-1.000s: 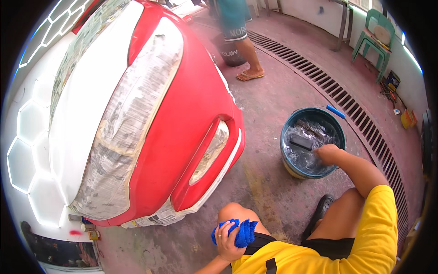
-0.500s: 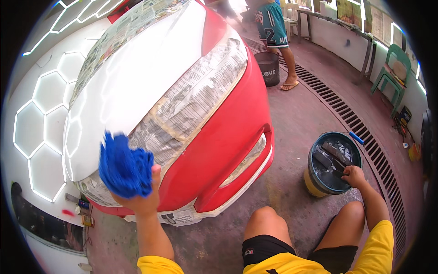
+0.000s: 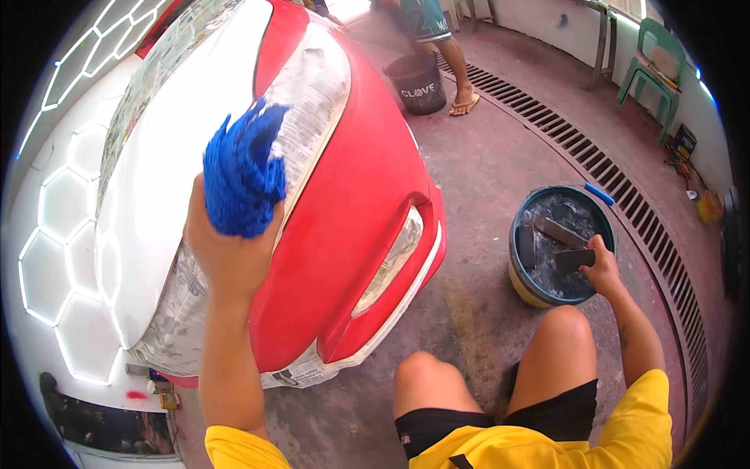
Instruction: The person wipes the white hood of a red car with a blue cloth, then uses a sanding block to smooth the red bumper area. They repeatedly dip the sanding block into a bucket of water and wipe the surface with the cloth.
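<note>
In front of the car's masked front end, my left hand (image 3: pixel 233 254) is closed around a bunched, shaggy blue cloth (image 3: pixel 246 176). The car has a red bumper (image 3: pixel 355 180), a white hood (image 3: pixel 176 133) and newspaper masking (image 3: pixel 308 86) between them. To the right, a dark flat block (image 3: pixel 574 260) is pinched in my right hand (image 3: pixel 603 270), over the cloudy water of a bucket (image 3: pixel 525 286) with a dark rim and yellow lower wall. Two other dark blocks lie in that bucket: a long one (image 3: pixel 561 231) and a shorter one (image 3: pixel 526 247).
A floor drain grate (image 3: pixel 562 137) curves past the bucket's far side. Beyond stand a black bucket (image 3: pixel 418 82), another person's leg (image 3: pixel 457 70) in a flip-flop, and a green chair (image 3: pixel 652 74) by the wall. My bent knees (image 3: pixel 551 344) are close behind the near bucket.
My left hand has raised the blue cloth higher in view. In the bucket, the block at my right hand has turned and shows more of its flat face. The whole view has shifted.
</note>
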A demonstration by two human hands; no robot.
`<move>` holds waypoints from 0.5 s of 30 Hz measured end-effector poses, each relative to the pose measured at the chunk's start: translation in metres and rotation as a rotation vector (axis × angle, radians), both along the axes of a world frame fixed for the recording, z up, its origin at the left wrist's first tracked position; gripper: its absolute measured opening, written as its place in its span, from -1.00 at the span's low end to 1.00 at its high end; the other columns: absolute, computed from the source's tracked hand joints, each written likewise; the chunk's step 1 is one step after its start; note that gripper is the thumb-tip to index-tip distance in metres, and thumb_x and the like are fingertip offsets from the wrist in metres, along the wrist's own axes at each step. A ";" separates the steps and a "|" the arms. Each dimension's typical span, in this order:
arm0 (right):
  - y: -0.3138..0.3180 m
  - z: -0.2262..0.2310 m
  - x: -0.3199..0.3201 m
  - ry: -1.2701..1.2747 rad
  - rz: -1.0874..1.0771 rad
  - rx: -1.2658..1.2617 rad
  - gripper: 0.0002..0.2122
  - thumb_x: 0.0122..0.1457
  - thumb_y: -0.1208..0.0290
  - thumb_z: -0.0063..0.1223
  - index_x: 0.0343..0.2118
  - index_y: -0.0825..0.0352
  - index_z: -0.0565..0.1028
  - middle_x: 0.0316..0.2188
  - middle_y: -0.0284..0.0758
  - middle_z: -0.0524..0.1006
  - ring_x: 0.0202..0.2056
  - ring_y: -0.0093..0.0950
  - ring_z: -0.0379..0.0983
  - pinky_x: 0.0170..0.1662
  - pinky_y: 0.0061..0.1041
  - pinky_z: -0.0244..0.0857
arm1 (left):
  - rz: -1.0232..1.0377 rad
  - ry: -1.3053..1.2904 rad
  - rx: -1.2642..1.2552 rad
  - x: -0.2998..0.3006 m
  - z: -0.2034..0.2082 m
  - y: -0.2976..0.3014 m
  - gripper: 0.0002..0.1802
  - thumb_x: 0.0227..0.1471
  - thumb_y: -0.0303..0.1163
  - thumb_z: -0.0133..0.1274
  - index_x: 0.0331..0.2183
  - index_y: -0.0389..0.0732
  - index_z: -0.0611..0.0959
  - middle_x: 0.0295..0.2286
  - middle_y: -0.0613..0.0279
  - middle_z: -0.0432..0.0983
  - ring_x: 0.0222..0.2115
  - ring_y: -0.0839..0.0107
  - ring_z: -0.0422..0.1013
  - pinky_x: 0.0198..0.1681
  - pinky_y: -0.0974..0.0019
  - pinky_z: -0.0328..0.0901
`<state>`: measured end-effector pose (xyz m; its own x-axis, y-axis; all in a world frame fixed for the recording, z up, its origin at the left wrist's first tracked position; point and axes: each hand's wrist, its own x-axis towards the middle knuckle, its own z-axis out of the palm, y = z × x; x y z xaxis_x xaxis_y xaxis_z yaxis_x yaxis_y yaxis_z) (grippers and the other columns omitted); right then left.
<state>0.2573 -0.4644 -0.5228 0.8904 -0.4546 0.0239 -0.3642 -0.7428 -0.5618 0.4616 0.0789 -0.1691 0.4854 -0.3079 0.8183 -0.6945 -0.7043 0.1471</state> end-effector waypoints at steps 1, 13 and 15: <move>-0.011 -0.001 0.000 -0.033 -0.096 0.040 -0.47 -0.10 0.62 0.49 -0.08 0.28 0.41 -0.30 -0.04 0.66 -0.13 0.04 0.63 -0.07 -0.04 0.48 | 0.036 -0.054 0.025 0.005 -0.016 0.004 -0.26 -0.14 -0.48 0.53 0.08 -0.39 0.56 -0.16 0.11 0.67 -0.18 0.32 0.61 -0.04 0.26 0.47; 0.006 0.013 0.015 -0.038 0.393 -0.127 -0.71 -0.06 0.76 0.04 -0.27 0.31 0.59 0.19 -0.19 0.58 0.16 -0.07 0.52 0.17 -0.17 0.41 | -0.143 0.285 -0.153 0.077 0.049 -0.102 -0.73 0.14 -0.47 0.35 -0.12 -0.36 0.75 -0.24 0.16 0.72 -0.25 0.36 0.64 -0.08 0.30 0.48; 0.011 0.030 0.020 0.105 0.525 0.009 -0.58 0.02 0.71 0.08 -0.07 0.21 0.69 0.18 -0.21 0.61 0.21 -0.10 0.51 0.23 -0.20 0.42 | -0.215 0.535 -0.383 0.092 0.068 -0.119 -0.74 0.15 -0.46 0.34 -0.11 -0.33 0.75 -0.24 0.17 0.72 -0.30 0.39 0.64 -0.21 0.32 0.52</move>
<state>0.2771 -0.4535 -0.4927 0.9954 0.0526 -0.0796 0.0002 -0.8355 -0.5495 0.5538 -0.0403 -0.1014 0.8131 -0.1795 0.5537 -0.5757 -0.3887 0.7194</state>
